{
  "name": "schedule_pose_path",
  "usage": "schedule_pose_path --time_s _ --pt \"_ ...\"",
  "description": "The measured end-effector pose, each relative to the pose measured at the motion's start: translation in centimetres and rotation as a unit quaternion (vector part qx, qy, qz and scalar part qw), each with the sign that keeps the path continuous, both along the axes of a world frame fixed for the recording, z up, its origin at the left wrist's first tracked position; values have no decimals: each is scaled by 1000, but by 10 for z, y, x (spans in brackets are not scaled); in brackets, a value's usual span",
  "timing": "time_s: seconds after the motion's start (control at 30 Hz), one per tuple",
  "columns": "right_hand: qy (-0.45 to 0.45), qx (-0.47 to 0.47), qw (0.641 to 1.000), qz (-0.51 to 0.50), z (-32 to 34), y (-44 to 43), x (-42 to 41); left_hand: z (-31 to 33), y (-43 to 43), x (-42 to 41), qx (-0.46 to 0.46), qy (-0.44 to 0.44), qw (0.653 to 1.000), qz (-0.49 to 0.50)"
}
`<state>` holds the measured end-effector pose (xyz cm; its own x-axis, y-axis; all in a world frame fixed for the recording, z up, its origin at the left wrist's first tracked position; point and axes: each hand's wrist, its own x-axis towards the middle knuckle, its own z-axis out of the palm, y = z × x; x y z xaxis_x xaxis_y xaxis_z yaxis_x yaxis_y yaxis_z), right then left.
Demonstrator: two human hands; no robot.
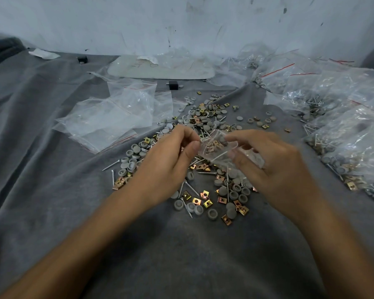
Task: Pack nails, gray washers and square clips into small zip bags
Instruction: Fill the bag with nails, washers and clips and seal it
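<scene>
Blurry zip bag (219, 148) contents, qty unclear

1. Gray cloth (52, 190): covers the whole work surface, with creased folds running from far centre to near left.
2. White wall (138, 18): on the far side, scuffed, with dark marks and scratches.
3. Pale flat board (160, 71): far centre, lying on the cloth near the wall base, with faint scribbles on it.
4. Small black block (82, 59): far left, near the wall.
5. Second black block (173, 85): just on the near side of the board.
6. White scrap (44, 53): far left, flat on the cloth.
7. Dark bulky object (2, 50): far left edge, identity unclear.
</scene>
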<state>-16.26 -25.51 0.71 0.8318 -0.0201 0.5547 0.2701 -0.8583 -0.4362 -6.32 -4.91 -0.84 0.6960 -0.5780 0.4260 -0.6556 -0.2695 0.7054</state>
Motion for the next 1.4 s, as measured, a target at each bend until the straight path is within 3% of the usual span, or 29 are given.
schedule_pose_path --time_s 0.23,0.5,0.67,0.8,0.97,1.1,1.2,1.4 --pt "28 -9 999 28 0 6 0 -1 -2 -1 46 -51 998 10" --pt "-3 26 999 -25 4 -13 1 1 0 0 14 -46 998 31" --pt "-16 53 997 -45 6 -18 0 -3 -2 0 97 -51 994 4" --pt "-15 43 998 -38 6 -17 0 -5 1 5 111 -44 993 22" --pt "-14 47 998 -36 6 -17 0 -2 3 3 208 -18 974 -86" --pt "-9 49 998 -35 5 -17 1 -7 0 -1 300 -101 945 -84" --pt "-6 45 998 -35 3 -15 1 -8 -1 -1 317 -153 933 -78" --pt "-6 45 999 -28 2 -12 1 -7 -1 1 275 -64 955 -88"
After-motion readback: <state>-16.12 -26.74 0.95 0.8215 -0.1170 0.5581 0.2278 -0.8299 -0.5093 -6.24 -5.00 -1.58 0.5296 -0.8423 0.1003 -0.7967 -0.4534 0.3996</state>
